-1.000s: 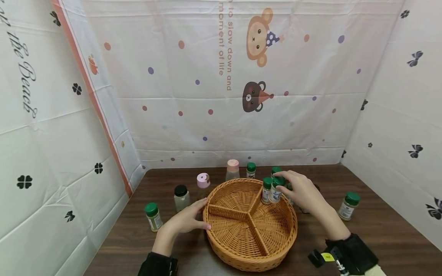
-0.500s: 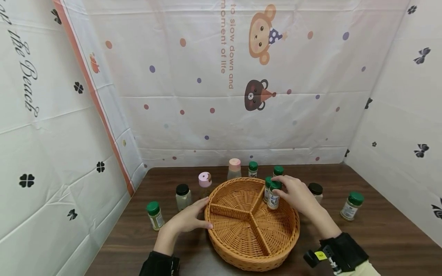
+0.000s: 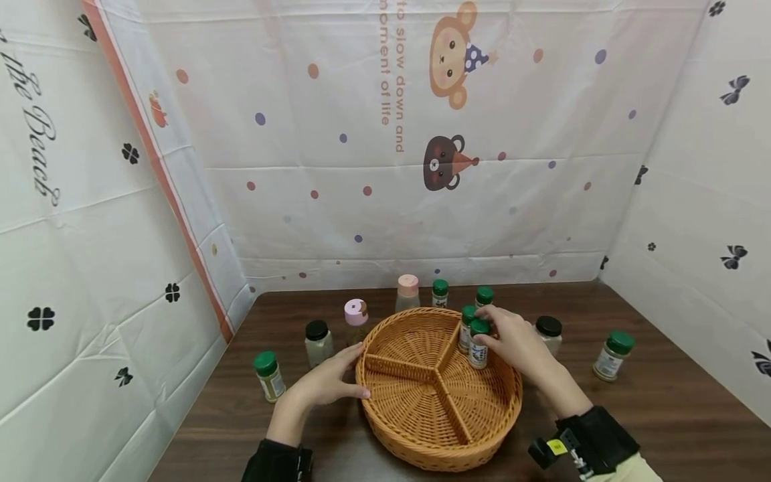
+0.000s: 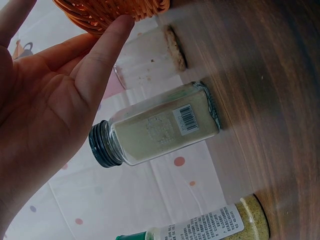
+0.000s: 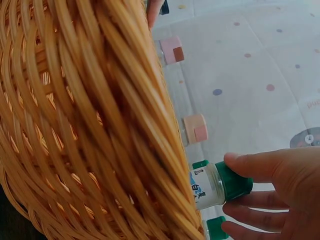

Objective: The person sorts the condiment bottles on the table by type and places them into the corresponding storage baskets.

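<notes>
A round wicker basket (image 3: 415, 458) with three compartments stands on the table. My left hand (image 3: 325, 383) touches its left rim, thumb and fingers spread and fairly straight; the left wrist view shows the bare palm (image 4: 50, 105). Over the right-hand compartment, my right hand (image 3: 519, 341) pinches the green cap of a spice jar (image 3: 478, 355) between thumb and fingers. This jar is upright inside the basket, its lower part hidden by the wicker wall in the right wrist view. Right behind it, a second green-capped spice jar (image 3: 464, 337) stands close to the divider.
Left of the basket are a green-capped jar (image 3: 271, 385), a black-capped jar (image 3: 319, 348) and a pink-capped bottle (image 3: 355, 313). Behind stand a peach-capped bottle (image 3: 407, 288) and two green-capped jars. To the right are a black-capped jar (image 3: 549, 331) and a green-capped jar (image 3: 610, 361).
My right hand has brought the spice jar from the basket's back right edge down into the right-hand compartment, toward me. My left hand has stayed at the rim.
</notes>
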Tool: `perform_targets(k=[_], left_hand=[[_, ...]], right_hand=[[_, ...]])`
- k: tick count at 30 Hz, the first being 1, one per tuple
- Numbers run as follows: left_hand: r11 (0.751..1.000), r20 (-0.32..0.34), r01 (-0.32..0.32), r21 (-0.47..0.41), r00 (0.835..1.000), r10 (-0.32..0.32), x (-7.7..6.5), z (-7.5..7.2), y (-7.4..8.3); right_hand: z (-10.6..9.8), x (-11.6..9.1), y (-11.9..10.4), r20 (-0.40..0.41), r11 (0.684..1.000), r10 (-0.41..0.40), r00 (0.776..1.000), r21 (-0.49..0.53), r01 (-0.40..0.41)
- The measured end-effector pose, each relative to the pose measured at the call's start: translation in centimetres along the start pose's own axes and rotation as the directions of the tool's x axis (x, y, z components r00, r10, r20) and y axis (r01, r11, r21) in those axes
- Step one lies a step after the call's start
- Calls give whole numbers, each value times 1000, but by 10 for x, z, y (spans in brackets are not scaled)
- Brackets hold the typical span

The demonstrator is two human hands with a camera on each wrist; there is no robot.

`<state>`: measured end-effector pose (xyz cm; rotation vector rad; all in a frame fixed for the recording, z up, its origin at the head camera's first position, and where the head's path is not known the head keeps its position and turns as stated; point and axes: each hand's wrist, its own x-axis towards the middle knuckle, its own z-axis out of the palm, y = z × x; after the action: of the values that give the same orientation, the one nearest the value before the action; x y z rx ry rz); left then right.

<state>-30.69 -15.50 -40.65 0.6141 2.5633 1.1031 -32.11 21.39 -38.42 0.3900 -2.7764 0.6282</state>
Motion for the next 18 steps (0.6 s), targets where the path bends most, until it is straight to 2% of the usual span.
perform_targets(k=[9, 18], left_hand=[[1000, -1, 2, -7, 1000, -2, 0, 1, -1], [1000, 1, 5, -4, 1000, -5, -1, 0, -1]], right_hand=[[-2, -4, 0, -12, 1000, -8, 1000, 8, 8], [-13, -14, 2, -33, 1000, 1, 999, 11, 0]])
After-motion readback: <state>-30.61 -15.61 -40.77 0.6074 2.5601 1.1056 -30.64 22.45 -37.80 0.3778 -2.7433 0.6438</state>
